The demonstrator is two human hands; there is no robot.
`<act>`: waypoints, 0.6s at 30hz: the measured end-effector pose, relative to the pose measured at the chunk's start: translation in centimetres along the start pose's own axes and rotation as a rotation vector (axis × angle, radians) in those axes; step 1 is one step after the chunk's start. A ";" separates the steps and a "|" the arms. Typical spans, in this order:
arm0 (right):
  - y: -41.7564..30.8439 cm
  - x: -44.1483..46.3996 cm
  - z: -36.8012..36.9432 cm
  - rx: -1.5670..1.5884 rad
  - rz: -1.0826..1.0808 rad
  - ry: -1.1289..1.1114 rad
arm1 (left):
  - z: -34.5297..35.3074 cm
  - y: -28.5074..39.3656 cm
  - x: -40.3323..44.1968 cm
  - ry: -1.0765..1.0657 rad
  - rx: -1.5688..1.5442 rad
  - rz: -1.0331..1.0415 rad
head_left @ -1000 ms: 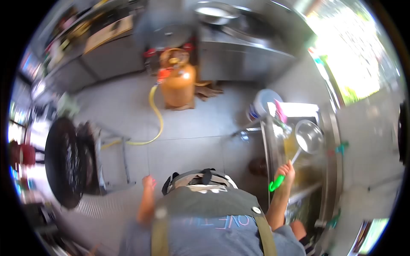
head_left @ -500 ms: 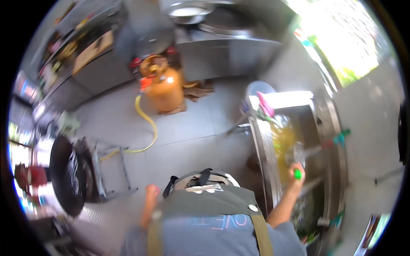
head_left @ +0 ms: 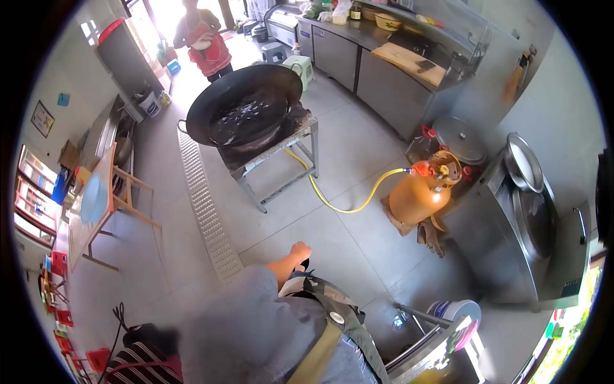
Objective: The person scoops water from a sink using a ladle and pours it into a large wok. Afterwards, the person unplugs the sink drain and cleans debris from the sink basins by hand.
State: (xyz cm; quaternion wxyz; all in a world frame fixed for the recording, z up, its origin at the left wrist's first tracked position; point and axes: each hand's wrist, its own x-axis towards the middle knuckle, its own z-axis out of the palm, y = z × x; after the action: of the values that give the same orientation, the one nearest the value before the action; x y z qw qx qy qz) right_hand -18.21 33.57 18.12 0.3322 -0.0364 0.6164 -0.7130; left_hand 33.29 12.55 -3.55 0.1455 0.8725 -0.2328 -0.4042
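My left hand point(head_left: 299, 251) is held in front of my body above the tiled floor, its fingers curled into a loose fist with nothing visible in them. My right hand is out of view. Nearest ahead stands a large dark wok point(head_left: 249, 112) with shiny liquid in it, on a metal stand point(head_left: 281, 144). A yellow hose point(head_left: 332, 206) runs from under it to an orange gas cylinder point(head_left: 419, 198). The metal sink point(head_left: 419, 351) shows only in part at the lower right, with a pink cloth point(head_left: 467, 335) on its edge.
A person in a red apron point(head_left: 208, 48) stands beyond the wok. A floor drain grate point(head_left: 208, 205) runs at left, near a wooden table point(head_left: 78, 238) bearing a blue basin point(head_left: 94, 198). Steel counters point(head_left: 393, 83) line the back. A white bucket point(head_left: 462, 312) stands by the sink.
My view has swung left, from the sink to the wok and the person. My right hand, earlier over the sink holding a clear thing with a green end, has left the picture.
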 end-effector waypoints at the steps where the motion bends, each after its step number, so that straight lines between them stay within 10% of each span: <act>1: 0.1 0.0 0.6 0.000 0.011 -0.013 | 0.0 -0.4 0.0 0.021 -0.004 -0.002; 18: 0.5 -2.0 2.4 0.069 0.113 -0.055 | -4.1 -2.0 -0.6 0.078 0.039 0.018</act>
State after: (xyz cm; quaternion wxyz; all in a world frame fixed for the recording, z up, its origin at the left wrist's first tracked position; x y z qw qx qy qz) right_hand -15.30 32.53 18.99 0.3901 -0.0096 0.5831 -0.7125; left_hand 36.68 14.86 -1.51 0.1411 0.8881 -0.2426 -0.3641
